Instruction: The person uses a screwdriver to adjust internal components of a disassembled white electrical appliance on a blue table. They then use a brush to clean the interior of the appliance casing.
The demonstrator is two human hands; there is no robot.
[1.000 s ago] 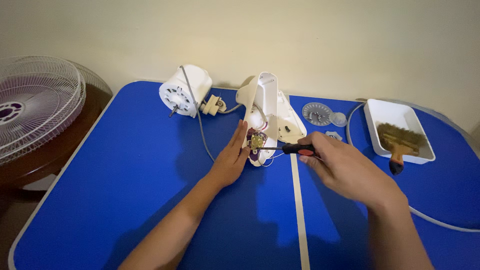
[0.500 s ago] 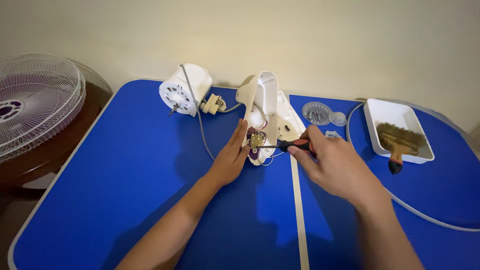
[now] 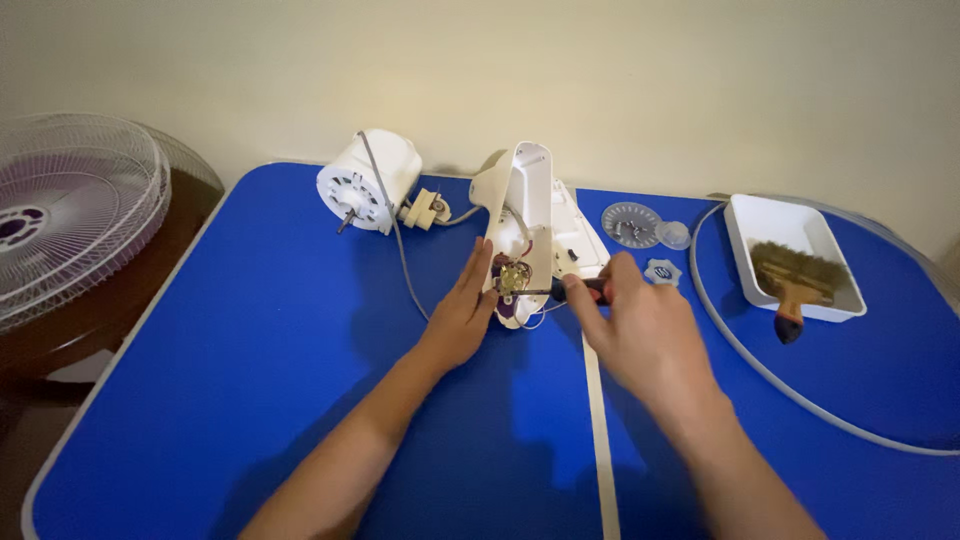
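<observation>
Right hand [image 3: 640,335] clamped on screwdriver [image 3: 578,290], tip at switch [image 3: 514,278] inside white fan base [image 3: 528,215] mid-desk [image 3: 250,380]. Left hand [image 3: 462,315] flat, open, bracing base. Risk: tip slips, nicks wires. Motor [image 3: 368,182] behind.

Glossy white plastic housing [image 3: 530,215] — smooth matt blue table [image 3: 250,380].

No packages, signs or screens anywhere on the blue tabletop [image 3: 250,350]. Closest thing to a label: a small round blue-and-white badge [image 3: 660,271] lying flat just beyond the right hand [image 3: 640,335], its markings too small to make out.
</observation>
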